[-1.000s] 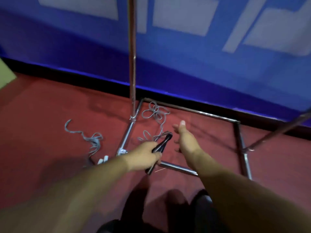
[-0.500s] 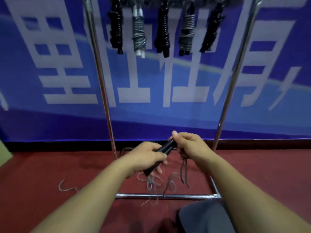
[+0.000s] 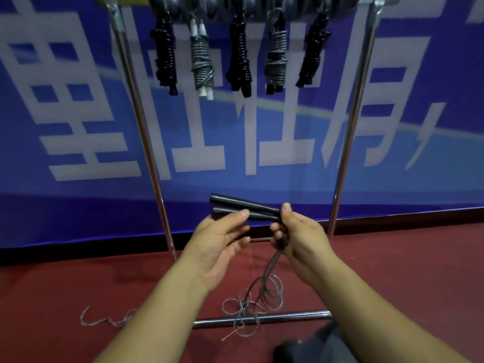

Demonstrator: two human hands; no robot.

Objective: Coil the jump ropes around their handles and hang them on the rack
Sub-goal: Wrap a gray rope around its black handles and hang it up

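Observation:
Two black jump-rope handles [image 3: 241, 206] lie side by side, level, at chest height in front of the rack. My right hand [image 3: 298, 231] pinches their right ends where the grey rope [image 3: 264, 281] leaves them. My left hand [image 3: 220, 237] sits under the handles with its thumb resting on the lower one and its fingers loosely spread. The rope hangs down to loose loops on the red floor. Several coiled ropes [image 3: 201, 56] hang from the rack's top bar.
The chrome rack has two uprights [image 3: 146, 142] and a base bar [image 3: 262, 318] lying across the floor under my hands. Another grey rope [image 3: 104, 318] lies on the floor at the left. A blue banner wall stands close behind.
My view rose from the floor to the rack. Both hands lifted the handles off the floor; my right hand took the rope end, and my left hand loosened its grip.

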